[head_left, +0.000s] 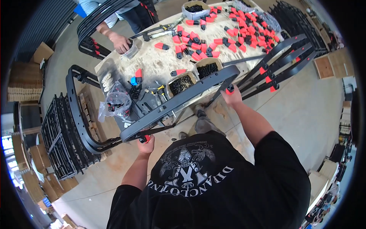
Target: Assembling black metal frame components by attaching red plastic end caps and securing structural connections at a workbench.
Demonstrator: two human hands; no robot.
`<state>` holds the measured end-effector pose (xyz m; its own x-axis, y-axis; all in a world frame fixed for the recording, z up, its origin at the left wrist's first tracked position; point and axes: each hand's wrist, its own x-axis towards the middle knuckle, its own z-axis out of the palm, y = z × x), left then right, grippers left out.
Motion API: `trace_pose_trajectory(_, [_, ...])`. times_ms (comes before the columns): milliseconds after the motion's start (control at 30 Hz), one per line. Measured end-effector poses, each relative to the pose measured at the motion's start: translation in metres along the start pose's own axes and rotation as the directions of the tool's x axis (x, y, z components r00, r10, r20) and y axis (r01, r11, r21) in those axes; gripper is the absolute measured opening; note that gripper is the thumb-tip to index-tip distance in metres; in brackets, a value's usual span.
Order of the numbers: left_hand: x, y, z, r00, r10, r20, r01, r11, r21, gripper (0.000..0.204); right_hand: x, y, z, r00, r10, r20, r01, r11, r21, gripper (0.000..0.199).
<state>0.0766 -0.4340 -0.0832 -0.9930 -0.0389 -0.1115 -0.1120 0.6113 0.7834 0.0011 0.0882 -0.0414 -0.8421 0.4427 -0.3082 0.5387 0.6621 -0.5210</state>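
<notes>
Both my hands are closed on a long black metal frame [179, 100], tilted across the near side of the workbench. My left hand [146, 145] grips its lower left end, by a red and black plastic fitting [145, 139]. My right hand [232, 97] is wrapped round the right end, where another red and black fitting [230, 89] shows at the fingers. The fingers are partly hidden, so I cannot tell how much of each grip is on the fitting. Just beyond the frame sit a box of small screws [181, 84] and a box of black bolts [207, 69].
Red and black plastic pieces [248, 28] lie scattered on the wooden bench [148, 57], with pliers [158, 91] and a clear plastic bag [118, 101]. More black frames lean at the left [57, 133] and right [289, 63]. Across the bench, a co-worker's hand [121, 44] touches a small bag.
</notes>
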Motion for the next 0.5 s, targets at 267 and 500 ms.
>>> trace_pose_trajectory(267, [-0.002,-0.041,0.005,0.999,-0.041,0.004,0.041,0.999,-0.016,0.042,0.009,0.009,0.0,0.987,-0.16,-0.014,0.16,0.968,0.194,0.078])
trace_pose_trajectory(500, [-0.005,-0.014,-0.001,0.988,-0.151,0.028,0.152,0.988,-0.004,0.054,-0.031,-0.048,-0.103,0.983,-0.177,0.039,0.117,0.785,0.609,0.095])
